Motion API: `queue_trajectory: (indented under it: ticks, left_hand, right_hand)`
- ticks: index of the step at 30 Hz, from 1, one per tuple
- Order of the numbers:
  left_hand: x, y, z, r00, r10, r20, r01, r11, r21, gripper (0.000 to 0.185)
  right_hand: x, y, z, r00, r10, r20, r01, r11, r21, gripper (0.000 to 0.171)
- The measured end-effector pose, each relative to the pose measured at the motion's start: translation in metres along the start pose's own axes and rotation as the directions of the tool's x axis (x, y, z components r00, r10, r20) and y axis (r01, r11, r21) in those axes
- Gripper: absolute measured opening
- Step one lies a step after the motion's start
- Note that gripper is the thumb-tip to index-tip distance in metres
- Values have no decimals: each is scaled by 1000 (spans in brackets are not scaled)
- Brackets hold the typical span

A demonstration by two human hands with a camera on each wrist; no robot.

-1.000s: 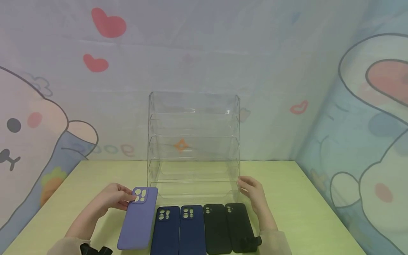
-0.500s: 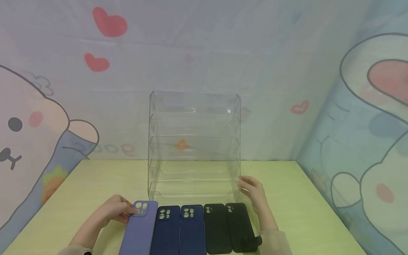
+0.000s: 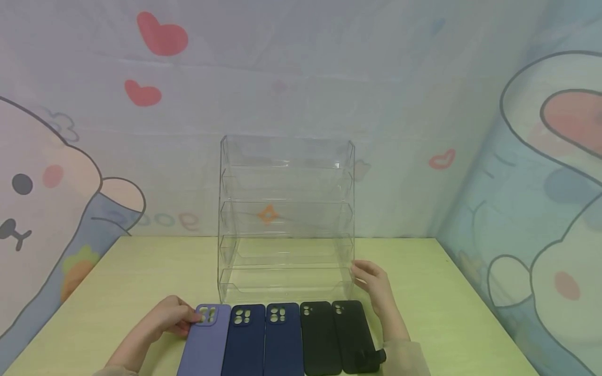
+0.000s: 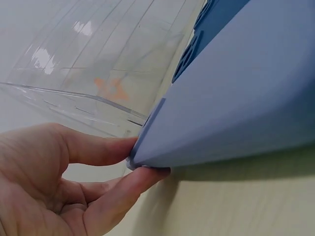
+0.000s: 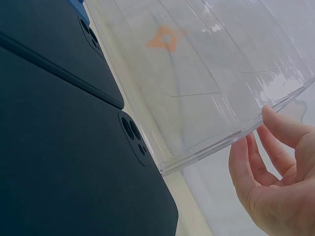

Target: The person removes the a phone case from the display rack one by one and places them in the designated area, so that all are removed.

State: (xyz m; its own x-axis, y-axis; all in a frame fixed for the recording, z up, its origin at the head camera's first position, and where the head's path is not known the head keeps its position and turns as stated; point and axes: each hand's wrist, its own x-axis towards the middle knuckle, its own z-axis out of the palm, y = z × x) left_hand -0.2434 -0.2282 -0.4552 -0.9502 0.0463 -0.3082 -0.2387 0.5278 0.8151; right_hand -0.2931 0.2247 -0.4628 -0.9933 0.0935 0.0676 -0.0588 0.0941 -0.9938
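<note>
Head view: left hand (image 3: 170, 316) near the front edge of the pale green desk (image 3: 141, 271), grip closed in a pinch on the top left corner of a flat lilac silicone phone case (image 3: 205, 339). Lying flat beside that case in one row along the front edge, side by side: two navy blue phone cases (image 3: 263, 337), then two black phone cases (image 3: 335, 337). Just behind the row, at mid-desk, a clear acrylic tiered display rack (image 3: 287, 214). Right hand (image 3: 373, 282) at the rack's lower right corner, fingers extended against its side wall, nothing clasped.

Left wrist view: thumb and forefinger of the left hand (image 4: 59, 187) pinching the corner of the lilac case (image 4: 236, 93), that corner raised slightly off the desk (image 4: 236, 206). Clear rack (image 4: 98, 73) just beyond, a navy case (image 4: 211, 14) at the top edge.

Right wrist view: fingertips of the right hand (image 5: 275, 182) touching the rack's (image 5: 206, 73) lower right edge, fingers fairly straight, grip loose and open. Black cases (image 5: 64, 137) flat just beside the rack's front lip.
</note>
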Motion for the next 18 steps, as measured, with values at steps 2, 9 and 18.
queue_trajectory:
  ticks: [2, 9, 18]
  left_hand:
    - [1, -1, 0, 1000, -1, -6, 1, 1000, 4, 19]
    - [1, -1, -2, 1000, 5, -3, -5, 999, 33, 21]
    - [-7, 16, 3, 997, 45, -56, -26, 954, 299, 28]
  right_hand:
    - [0, 0, 0, 1000, 1, -2, -1, 1000, 1, 42]
    - [1, 0, 1, 1000, -4, -3, 4, 1000, 0, 41]
    - [-1, -3, 1, 1000, -8, -6, 8, 1000, -13, 39]
